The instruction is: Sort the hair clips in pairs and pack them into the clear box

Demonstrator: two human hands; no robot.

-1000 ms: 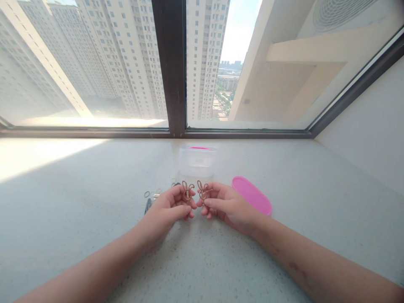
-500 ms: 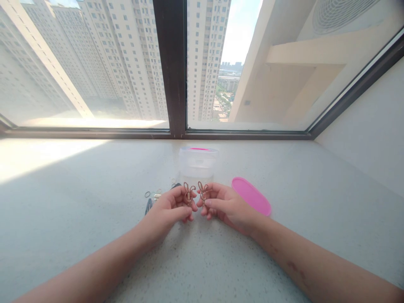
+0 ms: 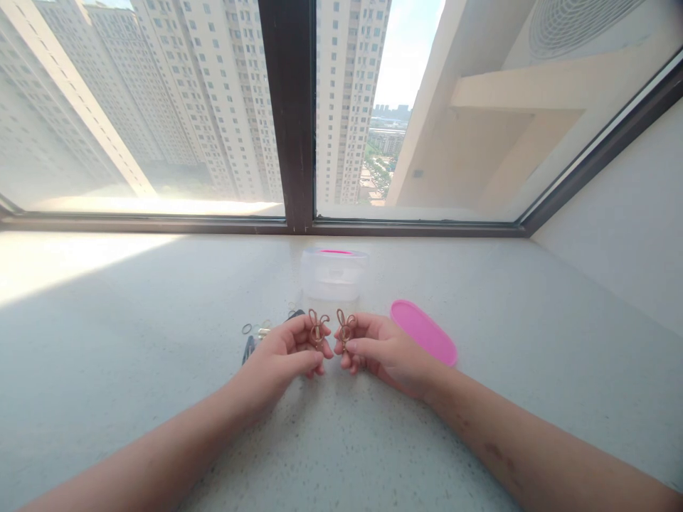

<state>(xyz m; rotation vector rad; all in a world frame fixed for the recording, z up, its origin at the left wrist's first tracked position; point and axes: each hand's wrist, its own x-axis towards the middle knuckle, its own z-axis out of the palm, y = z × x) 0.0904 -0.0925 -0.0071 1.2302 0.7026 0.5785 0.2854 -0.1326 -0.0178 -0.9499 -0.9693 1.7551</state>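
My left hand point(image 3: 282, 353) pinches a small brown looped wire clip point(image 3: 319, 326), held upright. My right hand point(image 3: 381, 346) pinches a matching brown clip point(image 3: 345, 325) beside it; the two clips stand a small gap apart, side by side. Both hands rest low over the pale speckled ledge point(image 3: 160, 370). Just behind them stands a clear plastic box point(image 3: 334, 274) with no lid on it. Its pink oval lid point(image 3: 424, 331) lies flat to the right of my right hand.
Several small rings, clips and a dark hair clip point(image 3: 256, 333) lie scattered on the ledge left of my left hand. A dark-framed window point(image 3: 291, 114) runs along the back; a white wall point(image 3: 629, 213) rises at the right.
Hardly anything differs; both hands with their clips have sunk very slightly toward me, and the view has shifted a touch.
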